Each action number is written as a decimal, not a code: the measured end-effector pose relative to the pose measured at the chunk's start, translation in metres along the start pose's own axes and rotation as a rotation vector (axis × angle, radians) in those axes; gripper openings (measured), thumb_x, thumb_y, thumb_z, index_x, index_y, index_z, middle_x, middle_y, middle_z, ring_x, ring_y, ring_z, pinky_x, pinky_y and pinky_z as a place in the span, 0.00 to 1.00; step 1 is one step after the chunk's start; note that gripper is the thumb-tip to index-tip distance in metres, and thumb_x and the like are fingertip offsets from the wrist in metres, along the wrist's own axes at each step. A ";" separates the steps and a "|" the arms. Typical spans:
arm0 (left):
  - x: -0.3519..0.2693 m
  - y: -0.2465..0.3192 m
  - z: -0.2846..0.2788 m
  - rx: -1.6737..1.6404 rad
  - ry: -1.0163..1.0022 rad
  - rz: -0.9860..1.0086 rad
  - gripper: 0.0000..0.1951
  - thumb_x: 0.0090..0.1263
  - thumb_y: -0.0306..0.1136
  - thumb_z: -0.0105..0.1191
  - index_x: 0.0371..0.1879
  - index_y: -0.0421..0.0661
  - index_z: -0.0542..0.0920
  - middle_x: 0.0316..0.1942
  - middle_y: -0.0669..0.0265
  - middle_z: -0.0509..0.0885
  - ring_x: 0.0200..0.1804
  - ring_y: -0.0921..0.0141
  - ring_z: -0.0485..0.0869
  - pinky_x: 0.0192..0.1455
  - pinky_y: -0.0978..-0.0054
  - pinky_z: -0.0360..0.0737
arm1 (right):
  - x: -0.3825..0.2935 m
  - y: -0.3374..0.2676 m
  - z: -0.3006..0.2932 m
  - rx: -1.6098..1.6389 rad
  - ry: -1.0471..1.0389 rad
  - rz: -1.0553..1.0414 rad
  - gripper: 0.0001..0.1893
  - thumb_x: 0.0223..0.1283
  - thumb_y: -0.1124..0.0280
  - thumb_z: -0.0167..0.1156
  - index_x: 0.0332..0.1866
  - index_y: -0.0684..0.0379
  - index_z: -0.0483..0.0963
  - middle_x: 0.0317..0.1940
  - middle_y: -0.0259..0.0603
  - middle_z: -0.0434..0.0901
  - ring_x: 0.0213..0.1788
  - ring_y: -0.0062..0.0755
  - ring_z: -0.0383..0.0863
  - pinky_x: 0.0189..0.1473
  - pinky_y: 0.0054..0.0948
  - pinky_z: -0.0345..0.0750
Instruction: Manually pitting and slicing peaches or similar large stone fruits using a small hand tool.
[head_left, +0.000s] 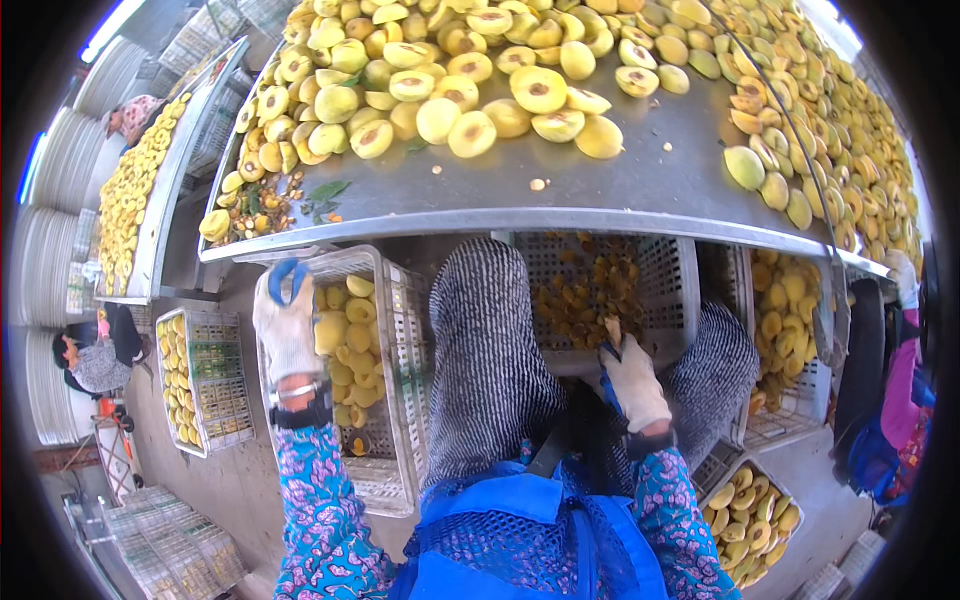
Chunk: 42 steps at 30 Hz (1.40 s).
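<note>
My left hand (286, 326), in a white glove with blue fingertips, is over the left side of a plastic crate (401, 375) of yellow peach halves (349, 337). Its thumb and a finger curve apart, and I see nothing between them. Between my knees, my right hand (634, 382), gloved the same way, reaches to the near edge of a grey crate (667, 292). Brown peach pits and scraps (585, 292) lie inside that crate. A small tan object (613, 327) shows at the right fingertips; what it is stays unclear.
A metal table (480, 184) piled with peach halves (540, 90) spans the front, its edge above my knees. More filled crates stand right (784, 330), lower right (754, 517) and left (202, 382). Another person (904, 405) works at right; others sit at left.
</note>
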<state>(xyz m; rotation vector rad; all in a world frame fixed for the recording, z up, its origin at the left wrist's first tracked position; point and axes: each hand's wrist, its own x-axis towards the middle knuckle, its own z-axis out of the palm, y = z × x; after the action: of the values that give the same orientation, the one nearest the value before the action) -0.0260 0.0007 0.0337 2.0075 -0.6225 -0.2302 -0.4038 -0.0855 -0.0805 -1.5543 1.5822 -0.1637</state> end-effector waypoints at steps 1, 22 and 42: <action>0.007 0.027 0.011 0.014 0.006 0.033 0.15 0.64 0.26 0.59 0.50 0.40 0.79 0.43 0.63 0.84 0.42 0.76 0.82 0.47 0.78 0.80 | 0.001 -0.002 -0.002 0.000 -0.003 -0.015 0.21 0.62 0.61 0.56 0.50 0.69 0.68 0.43 0.68 0.77 0.51 0.66 0.75 0.51 0.51 0.71; 0.117 0.036 0.092 -0.555 -0.509 -0.075 0.15 0.63 0.32 0.62 0.47 0.41 0.79 0.39 0.65 0.86 0.35 0.70 0.86 0.32 0.74 0.85 | -0.032 -0.033 -0.005 0.420 0.012 0.018 0.21 0.61 0.65 0.62 0.54 0.64 0.69 0.26 0.39 0.78 0.23 0.24 0.76 0.24 0.27 0.74; -0.123 0.052 0.147 -1.281 -0.831 -0.329 0.21 0.77 0.43 0.40 0.56 0.37 0.72 0.51 0.54 0.79 0.51 0.62 0.81 0.55 0.66 0.80 | -0.070 -0.104 -0.009 0.169 0.017 -0.331 0.15 0.63 0.63 0.58 0.41 0.67 0.67 0.30 0.62 0.77 0.35 0.61 0.80 0.35 0.45 0.74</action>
<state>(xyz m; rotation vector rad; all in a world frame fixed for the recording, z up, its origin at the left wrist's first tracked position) -0.2076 -0.0679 -0.0062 0.6781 -0.4181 -1.3230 -0.3451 -0.0511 0.0256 -1.6725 1.2779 -0.4816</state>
